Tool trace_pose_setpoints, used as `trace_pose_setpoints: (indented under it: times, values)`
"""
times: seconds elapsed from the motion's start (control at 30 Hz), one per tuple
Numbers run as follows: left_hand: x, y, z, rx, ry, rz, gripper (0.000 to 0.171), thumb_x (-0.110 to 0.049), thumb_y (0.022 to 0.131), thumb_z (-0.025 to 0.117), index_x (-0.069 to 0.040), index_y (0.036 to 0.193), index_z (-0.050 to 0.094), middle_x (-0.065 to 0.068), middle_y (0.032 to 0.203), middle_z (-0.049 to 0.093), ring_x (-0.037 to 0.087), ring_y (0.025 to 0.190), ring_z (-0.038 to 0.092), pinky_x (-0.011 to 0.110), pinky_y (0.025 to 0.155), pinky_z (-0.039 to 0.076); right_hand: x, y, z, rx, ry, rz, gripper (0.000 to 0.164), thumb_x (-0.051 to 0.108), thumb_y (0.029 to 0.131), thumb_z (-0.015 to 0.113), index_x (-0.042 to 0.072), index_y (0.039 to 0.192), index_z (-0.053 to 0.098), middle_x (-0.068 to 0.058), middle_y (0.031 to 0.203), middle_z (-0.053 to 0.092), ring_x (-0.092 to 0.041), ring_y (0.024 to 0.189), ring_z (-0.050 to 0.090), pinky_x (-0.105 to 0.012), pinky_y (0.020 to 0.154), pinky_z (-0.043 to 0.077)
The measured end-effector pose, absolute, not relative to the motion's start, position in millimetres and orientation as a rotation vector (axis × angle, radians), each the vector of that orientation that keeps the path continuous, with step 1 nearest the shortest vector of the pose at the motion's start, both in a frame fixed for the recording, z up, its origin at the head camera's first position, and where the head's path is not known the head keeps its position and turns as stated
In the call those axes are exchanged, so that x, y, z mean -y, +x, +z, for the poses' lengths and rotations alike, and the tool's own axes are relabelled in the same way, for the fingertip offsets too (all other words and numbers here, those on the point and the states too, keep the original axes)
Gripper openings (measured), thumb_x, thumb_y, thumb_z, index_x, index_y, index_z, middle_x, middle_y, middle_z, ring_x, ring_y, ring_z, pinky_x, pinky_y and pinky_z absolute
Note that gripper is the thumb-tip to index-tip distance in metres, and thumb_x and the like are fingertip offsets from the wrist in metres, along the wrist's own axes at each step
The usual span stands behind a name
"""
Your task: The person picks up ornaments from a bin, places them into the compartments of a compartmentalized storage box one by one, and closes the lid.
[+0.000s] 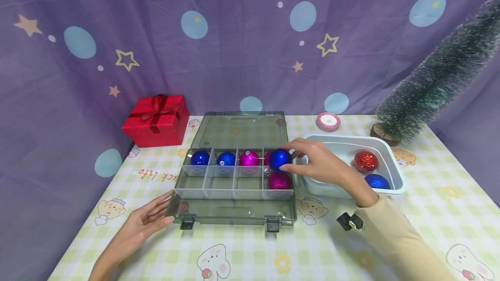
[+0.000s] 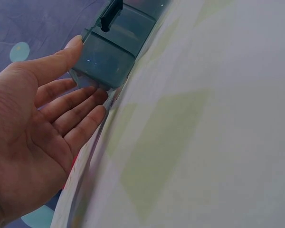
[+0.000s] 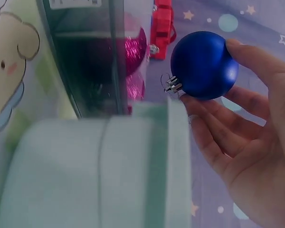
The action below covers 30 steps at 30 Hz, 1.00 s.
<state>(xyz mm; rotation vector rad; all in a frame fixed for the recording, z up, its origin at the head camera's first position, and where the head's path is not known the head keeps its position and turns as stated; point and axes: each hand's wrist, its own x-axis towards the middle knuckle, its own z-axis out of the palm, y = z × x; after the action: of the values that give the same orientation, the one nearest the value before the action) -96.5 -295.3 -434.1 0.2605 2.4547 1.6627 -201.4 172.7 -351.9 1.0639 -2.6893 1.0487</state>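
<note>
My right hand [image 1: 322, 161] pinches a matte blue Christmas ball [image 1: 280, 160] between thumb and fingers, above the right end of a divided case [image 1: 230, 212]. In the right wrist view, the silver cap [image 3: 173, 84] of that ball points away from the palm. In the case's back row lie a shiny blue ball [image 1: 200, 158], a glittery blue ball [image 1: 226, 159] and a pink ball [image 1: 249, 158]; another pink one is mostly hidden behind the held ball. A glittery magenta ball [image 1: 279, 181] sits front right. My left hand [image 1: 138, 227], fingers extended, touches the case's left front corner.
Right of the case stands a pale blue tub [image 1: 332, 192] with a red ball [image 1: 366, 161] and a glittery blue ball [image 1: 376, 181]. Behind are a ribbon roll [image 1: 328, 122], a small frosted tree [image 1: 433, 86] and a red gift box [image 1: 158, 120]. The case's lid [image 1: 242, 131] lies back.
</note>
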Motion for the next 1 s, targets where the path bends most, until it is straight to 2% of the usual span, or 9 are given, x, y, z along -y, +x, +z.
trace_pose_setpoints:
  times: [0.27,0.43,0.73,1.0]
  values:
    - [296,-96,-434,-2.475,0.272,1.651,0.064,-0.013,0.102,0.069,0.001,0.157,0.041,0.026,0.155,0.044,-0.008,0.124,0.051,0.019,0.093,0.053,-147,-205,-356,2.672,1.163,1.096,0.052,0.028,0.093,0.081,0.002,0.135,0.066,-0.011,0.122,0.069,-0.022,0.101,0.068,-0.047,0.084,0.060]
    - [297,-96,-435,-2.528,0.293,1.613,0.064,-0.015,0.101,0.070,-0.002,0.157,0.043,0.024,0.153,0.047,-0.008,0.125,0.050,0.017,0.095,0.050,-134,-207,-358,2.688,1.183,1.069,0.050,0.030,0.094,0.080,0.004,0.135,0.067,-0.011,0.123,0.068,-0.022,0.098,0.066,-0.043,0.083,0.060]
    - [297,-97,-435,-2.496,0.286,1.640,0.064,-0.013,0.101,0.069,0.002,0.157,0.040,0.029,0.153,0.045,-0.008,0.123,0.051,0.018,0.095,0.051,-118,-210,-364,2.672,1.264,1.073,0.048,0.030,0.094,0.080,0.006,0.134,0.068,-0.010,0.120,0.068,-0.019,0.099,0.068,-0.035,0.086,0.061]
    - [297,-96,-434,-2.464,0.265,1.657,0.064,-0.014,0.102,0.069,0.001,0.157,0.040,0.027,0.155,0.042,-0.009,0.124,0.050,0.019,0.094,0.052,-110,-210,-365,2.681,1.283,1.056,0.049,0.032,0.095,0.079,0.004,0.134,0.068,-0.010,0.117,0.068,-0.016,0.094,0.066,-0.040,0.082,0.062]
